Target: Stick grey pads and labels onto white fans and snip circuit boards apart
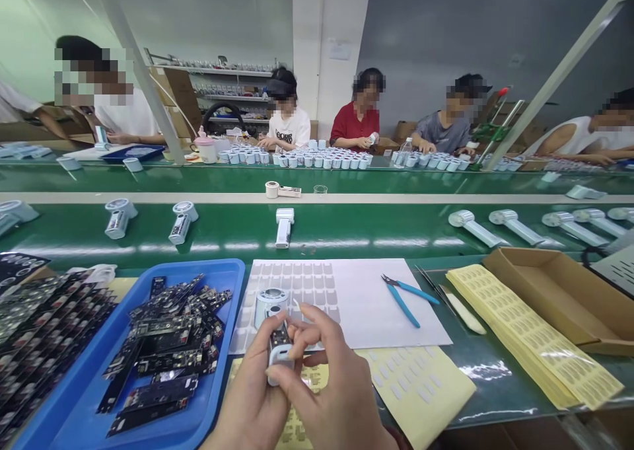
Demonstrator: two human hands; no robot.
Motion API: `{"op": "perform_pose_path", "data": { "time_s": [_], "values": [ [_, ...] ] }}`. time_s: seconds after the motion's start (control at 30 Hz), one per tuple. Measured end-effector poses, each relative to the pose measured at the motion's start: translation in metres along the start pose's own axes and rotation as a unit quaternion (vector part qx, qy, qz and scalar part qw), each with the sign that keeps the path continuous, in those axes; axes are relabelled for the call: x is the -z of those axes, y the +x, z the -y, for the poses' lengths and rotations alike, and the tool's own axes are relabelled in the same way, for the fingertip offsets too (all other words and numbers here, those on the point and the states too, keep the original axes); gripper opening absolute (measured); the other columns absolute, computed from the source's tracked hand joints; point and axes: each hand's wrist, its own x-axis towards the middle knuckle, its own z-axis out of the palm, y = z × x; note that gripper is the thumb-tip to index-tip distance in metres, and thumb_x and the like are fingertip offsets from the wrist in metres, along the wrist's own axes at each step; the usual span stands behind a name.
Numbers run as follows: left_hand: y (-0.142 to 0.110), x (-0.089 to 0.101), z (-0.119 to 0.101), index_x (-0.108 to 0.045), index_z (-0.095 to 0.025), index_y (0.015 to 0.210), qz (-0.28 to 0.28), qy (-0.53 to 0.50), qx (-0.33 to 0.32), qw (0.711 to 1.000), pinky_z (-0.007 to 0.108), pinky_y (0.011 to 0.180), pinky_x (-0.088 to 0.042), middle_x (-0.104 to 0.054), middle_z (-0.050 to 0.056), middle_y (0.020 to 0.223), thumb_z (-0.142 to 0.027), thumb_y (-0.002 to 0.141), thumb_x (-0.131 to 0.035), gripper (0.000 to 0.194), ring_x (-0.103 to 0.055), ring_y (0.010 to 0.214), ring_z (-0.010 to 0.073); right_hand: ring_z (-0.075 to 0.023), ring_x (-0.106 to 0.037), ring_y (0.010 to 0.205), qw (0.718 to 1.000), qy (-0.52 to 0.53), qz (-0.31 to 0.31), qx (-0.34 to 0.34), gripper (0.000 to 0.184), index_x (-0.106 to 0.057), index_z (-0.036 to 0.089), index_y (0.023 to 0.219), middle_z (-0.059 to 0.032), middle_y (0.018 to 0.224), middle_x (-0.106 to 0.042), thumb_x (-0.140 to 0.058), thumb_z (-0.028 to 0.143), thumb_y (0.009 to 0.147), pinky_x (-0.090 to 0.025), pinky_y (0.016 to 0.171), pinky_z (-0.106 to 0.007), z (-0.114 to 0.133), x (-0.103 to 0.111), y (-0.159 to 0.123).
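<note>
My left hand (252, 397) grips a small white handheld device (274, 318) with a round head, its open handle showing a dark circuit board. My right hand (329, 384) pinches the handle from the right, fingertips on the board area. Both hands hover over a white sheet of small pads (356, 298) and a yellow sticker sheet (421, 384). To the left lies a blue tray (225, 285) filled with several black circuit boards (168, 344).
Blue-handled cutters (403, 295) and tweezers lie right of the white sheet, next to yellow label sheets (535, 334) and a cardboard box (559, 291). More white devices (284, 225) sit on the green conveyor (347, 228). Several people work across the line.
</note>
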Motion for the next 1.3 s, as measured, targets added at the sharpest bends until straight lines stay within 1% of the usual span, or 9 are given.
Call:
{"op": "perform_pose_path", "data": {
  "time_s": [0.1,0.23,0.43,0.57,0.7,0.9,1.07,1.17,1.3],
  "values": [
    [-0.005,0.003,0.001,-0.060,-0.016,0.078,-0.013,-0.021,0.053,0.998,0.014,0.046,-0.054,-0.060,0.001,0.061,-0.007,0.090,-0.054,0.016,-0.058,0.046,0.0064,-0.0251,-0.066,0.103,0.997,0.041,0.002,-0.069,0.079,-0.047,0.030,0.137,-0.0060,0.119,-0.061,-0.079,0.022,0.065,-0.058,0.065,-0.027,-0.002,0.006,0.002],
    [-0.002,0.018,0.003,-0.066,-0.011,0.081,-0.022,0.076,0.031,0.996,0.020,0.046,-0.056,-0.065,0.004,0.063,-0.002,0.083,-0.061,0.011,-0.060,0.046,0.0102,-0.0231,-0.062,0.104,0.973,0.164,0.048,-0.153,0.055,-0.050,0.028,0.131,-0.0076,0.119,-0.056,-0.069,0.040,0.082,-0.055,0.060,-0.025,-0.017,0.028,0.002],
    [0.020,0.057,0.016,-0.071,-0.012,0.081,0.035,0.256,-0.088,0.962,0.030,0.077,-0.060,-0.074,0.009,0.078,-0.006,0.063,-0.079,0.021,-0.075,0.079,0.0244,-0.0142,-0.058,0.069,0.985,-0.039,0.077,-0.148,0.014,-0.063,0.022,0.083,-0.0040,0.103,-0.062,-0.060,0.034,0.090,-0.043,0.050,-0.024,-0.053,0.057,-0.023],
    [0.030,0.071,0.024,-0.073,-0.015,0.084,0.064,0.325,-0.128,0.935,0.037,0.090,-0.055,-0.077,0.014,0.093,-0.022,0.061,-0.082,0.026,-0.072,0.098,0.0317,-0.0198,-0.065,0.084,0.985,-0.133,0.062,-0.091,0.010,-0.062,0.022,0.080,-0.0038,0.096,-0.064,-0.057,0.021,0.088,-0.052,0.072,-0.030,-0.068,0.050,-0.039],
    [0.030,0.072,0.026,-0.073,-0.018,0.086,0.073,0.347,-0.151,0.923,0.043,0.093,-0.052,-0.078,0.013,0.093,-0.029,0.061,-0.082,0.029,-0.071,0.101,0.0344,-0.0214,-0.064,0.085,0.977,-0.208,0.042,-0.026,0.014,-0.062,0.023,0.079,-0.0048,0.093,-0.065,-0.053,0.015,0.088,-0.051,0.072,-0.032,-0.076,0.043,-0.043],
    [0.030,0.066,0.023,-0.072,-0.016,0.081,0.035,0.355,-0.127,0.925,0.031,0.077,-0.054,-0.078,0.013,0.086,-0.030,0.054,-0.090,0.036,-0.073,0.085,0.0275,-0.0150,-0.060,0.072,0.992,-0.034,0.086,-0.090,0.008,-0.065,0.022,0.079,-0.0023,0.090,-0.064,-0.064,0.025,0.087,-0.050,0.068,-0.027,-0.055,0.064,-0.034],
    [0.019,0.057,0.016,-0.073,-0.016,0.096,0.038,0.258,-0.068,0.963,0.029,0.064,-0.055,-0.077,0.010,0.088,-0.044,0.058,-0.088,0.049,-0.073,0.080,0.0262,-0.0123,-0.054,0.069,0.987,0.091,0.091,-0.100,0.011,-0.065,0.021,0.077,-0.0006,0.090,-0.061,-0.068,0.030,0.084,-0.045,0.063,-0.024,-0.021,0.059,-0.017],
    [0.014,0.049,0.011,-0.074,-0.018,0.105,0.033,0.209,-0.032,0.977,0.029,0.065,-0.056,-0.077,0.008,0.091,-0.052,0.071,-0.077,0.048,-0.072,0.087,0.0263,-0.0142,-0.058,0.077,0.980,0.100,0.136,-0.104,0.008,-0.062,0.021,0.076,-0.0009,0.092,-0.062,-0.065,0.024,0.083,-0.048,0.071,-0.026,-0.004,0.046,-0.004],
    [0.016,0.039,0.004,-0.072,-0.023,0.114,0.017,0.158,-0.055,0.986,0.030,0.076,-0.056,-0.077,0.005,0.097,-0.044,0.080,-0.072,0.040,-0.070,0.095,0.0243,-0.0178,-0.061,0.094,0.980,0.055,0.164,-0.102,0.010,-0.061,0.022,0.075,-0.0007,0.095,-0.061,-0.063,0.018,0.084,-0.048,0.075,-0.026,0.004,0.033,0.010]
  ]
}}
